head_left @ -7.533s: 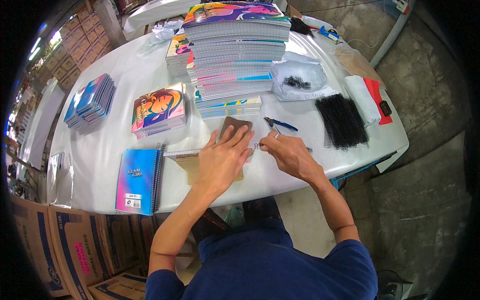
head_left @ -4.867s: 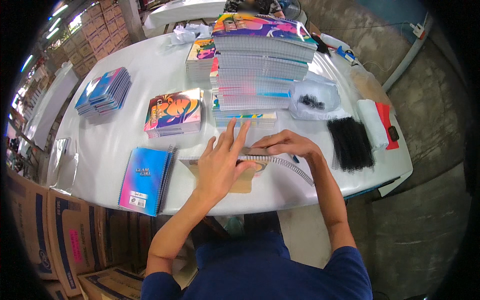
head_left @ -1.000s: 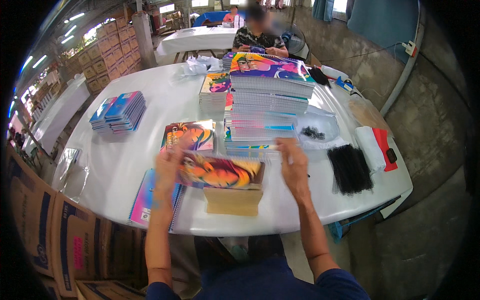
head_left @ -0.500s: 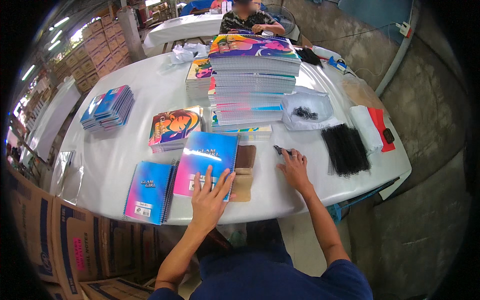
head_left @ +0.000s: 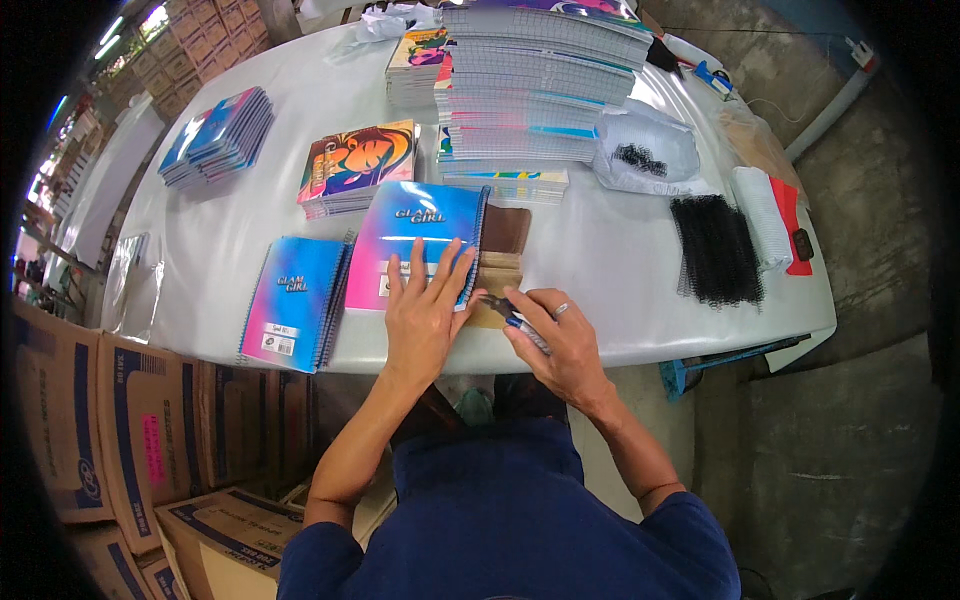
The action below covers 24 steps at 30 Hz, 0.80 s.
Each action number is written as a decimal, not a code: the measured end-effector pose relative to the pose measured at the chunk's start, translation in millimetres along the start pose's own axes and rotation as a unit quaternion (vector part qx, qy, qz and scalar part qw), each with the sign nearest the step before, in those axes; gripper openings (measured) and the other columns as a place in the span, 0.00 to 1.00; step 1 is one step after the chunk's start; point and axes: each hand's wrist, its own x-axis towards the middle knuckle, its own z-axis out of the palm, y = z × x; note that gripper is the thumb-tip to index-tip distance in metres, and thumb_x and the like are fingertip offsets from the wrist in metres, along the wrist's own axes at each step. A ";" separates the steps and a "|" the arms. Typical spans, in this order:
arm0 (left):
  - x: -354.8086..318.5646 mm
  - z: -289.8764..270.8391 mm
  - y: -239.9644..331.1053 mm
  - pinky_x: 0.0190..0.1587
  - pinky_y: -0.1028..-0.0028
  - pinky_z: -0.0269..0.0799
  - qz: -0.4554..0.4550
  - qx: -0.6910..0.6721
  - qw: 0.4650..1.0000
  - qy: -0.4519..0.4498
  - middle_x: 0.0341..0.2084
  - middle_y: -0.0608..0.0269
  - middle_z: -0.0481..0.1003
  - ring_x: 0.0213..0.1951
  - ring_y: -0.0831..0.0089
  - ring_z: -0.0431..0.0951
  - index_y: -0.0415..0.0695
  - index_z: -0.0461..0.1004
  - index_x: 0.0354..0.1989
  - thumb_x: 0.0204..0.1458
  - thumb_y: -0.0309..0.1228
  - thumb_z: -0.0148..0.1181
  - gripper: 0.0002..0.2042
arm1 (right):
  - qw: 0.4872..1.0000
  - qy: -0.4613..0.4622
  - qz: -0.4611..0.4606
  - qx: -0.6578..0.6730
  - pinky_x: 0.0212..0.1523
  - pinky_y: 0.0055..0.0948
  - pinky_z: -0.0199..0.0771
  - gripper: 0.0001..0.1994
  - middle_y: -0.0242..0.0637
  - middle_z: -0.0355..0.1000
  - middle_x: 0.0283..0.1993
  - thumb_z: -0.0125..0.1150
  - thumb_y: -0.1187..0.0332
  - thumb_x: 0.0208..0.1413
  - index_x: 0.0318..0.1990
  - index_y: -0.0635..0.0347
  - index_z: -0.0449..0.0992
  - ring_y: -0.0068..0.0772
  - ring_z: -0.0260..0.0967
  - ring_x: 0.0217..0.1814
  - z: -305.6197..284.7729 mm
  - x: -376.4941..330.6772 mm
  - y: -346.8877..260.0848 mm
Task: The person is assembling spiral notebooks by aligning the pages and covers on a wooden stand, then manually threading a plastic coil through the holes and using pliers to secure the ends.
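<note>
My left hand point(head_left: 424, 318) lies flat with fingers spread on a blue and pink spiral notebook point(head_left: 420, 232), close to the wire coil along its right edge. My right hand point(head_left: 566, 345) is closed around small pliers point(head_left: 496, 304). The dark jaws of the pliers are at the lower end of that coil, next to my left thumb; I cannot tell whether they touch the wire. Under the notebook's right side shows a brown board or block point(head_left: 505, 232). Left of it is a small pile of matching spiral notebooks point(head_left: 288, 300).
A tall stack of unbound pages point(head_left: 540, 90) rises at the back, beside a pile of orange-covered books point(head_left: 355, 160). Black wire coils point(head_left: 718, 250) lie on the right. More blue notebooks point(head_left: 222, 140) sit far left. Cardboard boxes point(head_left: 150, 430) stand below the table's left edge.
My right hand has picked up the pliers from the table and brought them left to the notebook's coil. My left hand stays on the notebook. The view has tilted downward.
</note>
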 end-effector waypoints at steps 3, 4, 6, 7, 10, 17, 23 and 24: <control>-0.9 -2.7 0.3 0.64 0.46 0.52 -0.002 -0.006 1.000 -0.010 0.61 0.63 0.67 0.64 0.49 0.61 0.48 0.66 0.62 0.47 0.34 0.65 0.30 | 1.000 -0.020 -0.004 -0.021 0.42 0.36 0.71 0.21 0.41 0.70 0.42 0.67 0.71 0.49 0.53 0.59 0.75 0.41 0.70 0.42 1.2 0.5 -5.3; -1.9 -2.6 0.2 0.64 0.46 0.52 -0.003 -0.008 1.000 -0.013 0.61 0.63 0.67 0.64 0.49 0.60 0.48 0.66 0.62 0.47 0.33 0.66 0.31 | 0.999 -0.025 -0.003 -0.024 0.42 0.36 0.71 0.21 0.41 0.70 0.42 0.67 0.70 0.49 0.53 0.59 0.75 0.41 0.70 0.42 1.8 0.2 -5.4; -0.5 -2.0 0.0 0.64 0.46 0.51 -0.003 -0.013 1.000 -0.015 0.62 0.64 0.66 0.65 0.50 0.60 0.48 0.66 0.62 0.46 0.32 0.66 0.31 | 0.999 -0.031 -0.002 -0.034 0.42 0.36 0.71 0.21 0.40 0.70 0.42 0.67 0.70 0.49 0.53 0.59 0.75 0.41 0.69 0.43 2.1 1.4 -3.8; 0.6 -2.8 1.0 0.64 0.46 0.51 -0.001 -0.011 1.000 -0.018 0.62 0.64 0.66 0.65 0.50 0.60 0.48 0.66 0.62 0.46 0.32 0.66 0.31 | 0.999 -0.035 -0.010 -0.038 0.41 0.36 0.71 0.21 0.40 0.70 0.42 0.67 0.70 0.49 0.53 0.59 0.75 0.41 0.70 0.42 2.0 2.4 -2.5; 3.1 -3.9 3.4 0.64 0.45 0.51 0.005 -0.010 1.000 -0.019 0.62 0.65 0.66 0.64 0.49 0.60 0.49 0.66 0.62 0.45 0.30 0.66 0.32 | 0.998 -0.058 -0.017 -0.029 0.39 0.33 0.71 0.19 0.39 0.71 0.39 0.65 0.69 0.51 0.52 0.59 0.75 0.39 0.70 0.38 2.1 4.1 1.6; -4.5 -17.2 -6.5 0.64 0.47 0.52 0.022 -0.035 0.999 -0.004 0.60 0.64 0.68 0.64 0.54 0.62 0.50 0.68 0.61 0.41 0.20 0.64 0.33 | 0.806 -0.377 0.270 0.368 0.33 0.26 0.69 0.14 0.34 0.69 0.28 0.52 0.62 0.64 0.47 0.63 0.75 0.25 0.68 0.31 -12.3 29.6 10.9; 16.5 -76.7 -74.7 0.66 0.58 0.55 -0.110 -0.101 0.978 0.145 0.59 0.58 0.69 0.63 0.61 0.66 0.47 0.69 0.61 0.44 0.15 0.60 0.31 | 0.939 -0.202 0.163 0.226 0.35 0.25 0.69 0.14 0.34 0.70 0.29 0.50 0.62 0.66 0.46 0.65 0.75 0.23 0.66 0.31 -10.2 42.6 35.0; 20.7 -94.1 -82.5 0.66 0.62 0.55 -0.157 -0.164 0.957 0.179 0.60 0.59 0.69 0.63 0.66 0.66 0.48 0.68 0.62 0.45 0.15 0.59 0.31 | 0.935 -0.182 0.198 0.231 0.36 0.25 0.69 0.15 0.34 0.71 0.30 0.50 0.62 0.66 0.46 0.65 0.75 0.23 0.66 0.31 -10.8 45.3 45.7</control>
